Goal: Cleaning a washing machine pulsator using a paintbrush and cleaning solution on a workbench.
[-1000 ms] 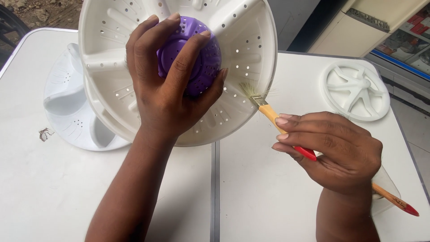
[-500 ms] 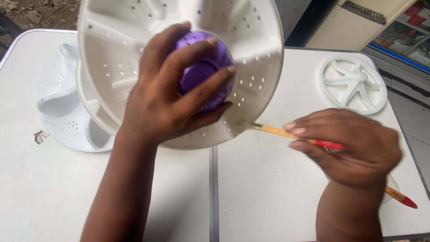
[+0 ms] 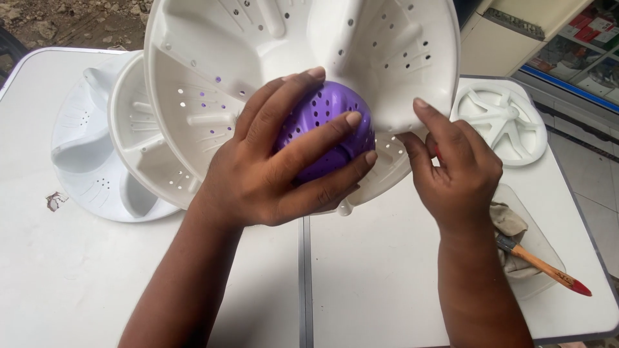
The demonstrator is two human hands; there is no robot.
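Observation:
A large white perforated plastic disc [image 3: 213,84] with raised ribs is tilted up toward me above the table. My left hand [image 3: 277,167] is wrapped over the purple perforated dome cap [image 3: 325,122] at its centre, fingers spread across it. My right hand [image 3: 454,171] is at the disc's lower right rim, fingertips on the edge and thumb tucked beside it. A paintbrush [image 3: 541,265] with a wooden handle and red tip lies to the right, apart from my hand, its head resting on a crumpled rag [image 3: 509,222].
Two more white ribbed discs [image 3: 84,154] lie overlapped on the white folding table [image 3: 64,283] at the left. A small white spoked wheel [image 3: 503,122] sits at the right. The rag and brush rest in a clear shallow tray [image 3: 548,248]. Ground and a shelf lie beyond.
My right hand has let go of the paintbrush, which now lies on the rag, and has moved up to the disc's rim. The disc is held higher and closer.

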